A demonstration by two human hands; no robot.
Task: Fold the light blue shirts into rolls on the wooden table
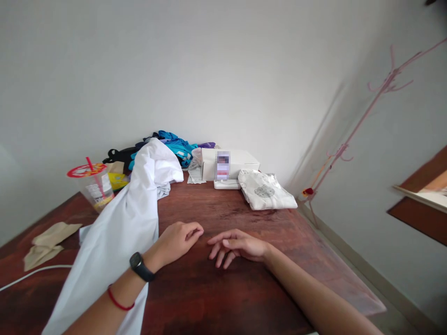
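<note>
My left hand (pixel 179 239) is loosely curled above the dark red-brown wooden table (pixel 209 302), its fingers drawn together and nothing showing in them. It wears a black watch (pixel 141 267) and a red wrist cord (pixel 120 300). To its right, my right hand (pixel 240 246) is open, fingers spread and pointing left, holding nothing. The two hands are apart by a small gap. A long white cloth (pixel 118 242) stretches from the near edge to the back left, passing beneath my left forearm. Whether either hand rests on the wood, I cannot tell.
A lidded plastic cup (pixel 96 186) with a red straw and a beige cloth piece (pixel 50 244) are at left. Behind lie piled clothes (pixel 174 146), a white box (pixel 240 163) and a folded white printed cloth (pixel 267 190). A pink coat stand (pixel 370 107) is beyond the right edge.
</note>
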